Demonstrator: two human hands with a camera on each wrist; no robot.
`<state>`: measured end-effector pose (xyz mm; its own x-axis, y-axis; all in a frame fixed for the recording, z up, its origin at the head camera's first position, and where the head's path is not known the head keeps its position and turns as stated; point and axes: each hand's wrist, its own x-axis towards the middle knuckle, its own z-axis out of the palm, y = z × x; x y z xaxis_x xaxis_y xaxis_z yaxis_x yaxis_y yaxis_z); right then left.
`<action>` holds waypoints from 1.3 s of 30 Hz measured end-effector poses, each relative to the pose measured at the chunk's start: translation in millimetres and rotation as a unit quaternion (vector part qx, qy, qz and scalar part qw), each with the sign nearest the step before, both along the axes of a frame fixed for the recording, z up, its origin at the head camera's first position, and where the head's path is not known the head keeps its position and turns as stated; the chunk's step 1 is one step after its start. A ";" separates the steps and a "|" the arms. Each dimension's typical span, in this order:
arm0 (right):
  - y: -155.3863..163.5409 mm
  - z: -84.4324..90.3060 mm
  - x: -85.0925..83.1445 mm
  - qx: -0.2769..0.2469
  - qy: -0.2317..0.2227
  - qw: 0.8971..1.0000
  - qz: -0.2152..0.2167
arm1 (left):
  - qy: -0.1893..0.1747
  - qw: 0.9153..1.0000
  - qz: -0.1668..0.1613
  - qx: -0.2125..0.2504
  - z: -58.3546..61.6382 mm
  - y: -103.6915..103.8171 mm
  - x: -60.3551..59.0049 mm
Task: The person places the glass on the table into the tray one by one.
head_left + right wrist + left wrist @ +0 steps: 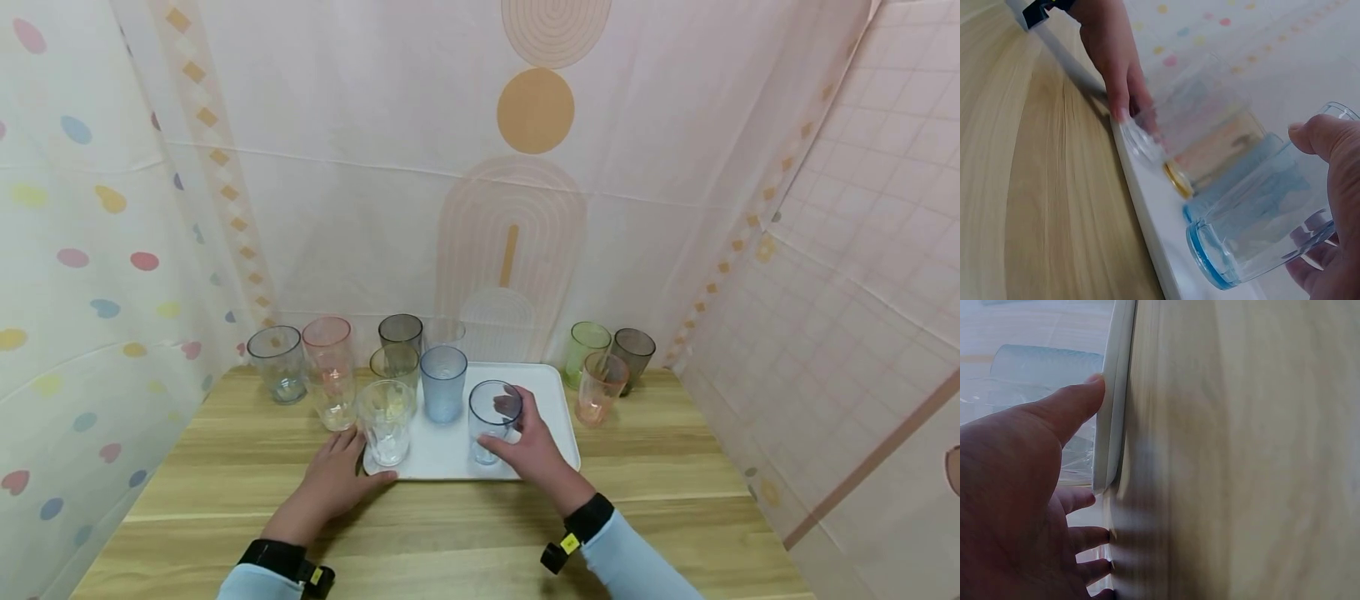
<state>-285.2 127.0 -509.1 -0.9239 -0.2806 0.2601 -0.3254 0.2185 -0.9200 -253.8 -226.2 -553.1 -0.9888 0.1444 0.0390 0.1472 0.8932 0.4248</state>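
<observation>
My right hand grips a clear, blue-tinted drinking glass by its sides, thumb in front and fingers behind, over the front right of the white tray. The glass stands nearly upright, its base close over the tray. At the tray's front left corner, my left hand has its thumb against the rim and its other fingers spread along the left side. A clear fluted glass stands on the tray beside that hand. Behind it are a blue glass and an amber glass.
A dark grey glass and a faint clear glass stand at the tray's back. To its left are a pink glass and a grey-rimmed glass. Green, peach and dark glasses cluster at right on the wooden table.
</observation>
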 end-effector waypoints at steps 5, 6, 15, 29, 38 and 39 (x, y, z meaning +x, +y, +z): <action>-21.7 3.2 -4.6 -0.004 0.007 1.000 0.022 | -0.005 1.000 0.002 -0.008 0.6 0.8 -0.5; -25.4 3.7 -5.3 -0.003 0.009 1.000 0.026 | -0.006 1.000 0.003 -0.009 0.8 1.1 -0.4; -50.5 9.9 -10.1 -0.010 0.027 0.999 0.042 | -0.003 1.000 0.004 -0.012 3.5 2.8 1.2; -70.3 -4.2 -14.5 0.029 0.000 0.999 0.019 | -0.004 1.000 0.003 -0.014 2.6 1.4 1.2; -75.5 -12.4 -12.5 0.026 -0.009 0.999 0.019 | 0.004 1.000 0.001 -0.010 3.4 1.7 2.8; -75.6 -12.5 -11.9 0.025 -0.011 0.999 0.020 | 0.004 1.000 0.001 -0.011 3.4 1.9 3.1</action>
